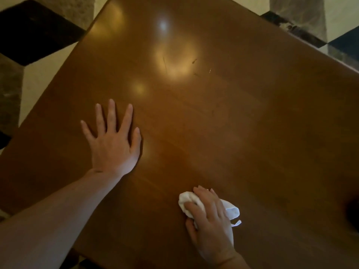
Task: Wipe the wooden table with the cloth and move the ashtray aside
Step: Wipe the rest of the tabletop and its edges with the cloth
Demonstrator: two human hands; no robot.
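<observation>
A: What are we looking down at?

B: We are looking at the wooden table (223,117). It is brown and shiny, and soft spots of light are glowing on it in the upper middle of the frame. A few thin scratches are showing by the biggest glow.

A: And around it?

B: The floor (38,32) is peeking out in the upper left and upper right corners, with dark, grey and pale tiles. The table's edges are running slantwise along the left and the upper right.

A: What are our hands doing?

B: Our left hand (112,144) is lying flat on the wood at the middle left, fingers spread wide, holding nothing. Our right hand (209,216) is curling over the white cloth (232,211) at the lower middle, pressing it on the table.

A: Where is there bare wood?

B: It is stretching across the middle and the right. A dark blurry shape (352,212) is sitting at the right edge; we cannot tell what it is.
</observation>
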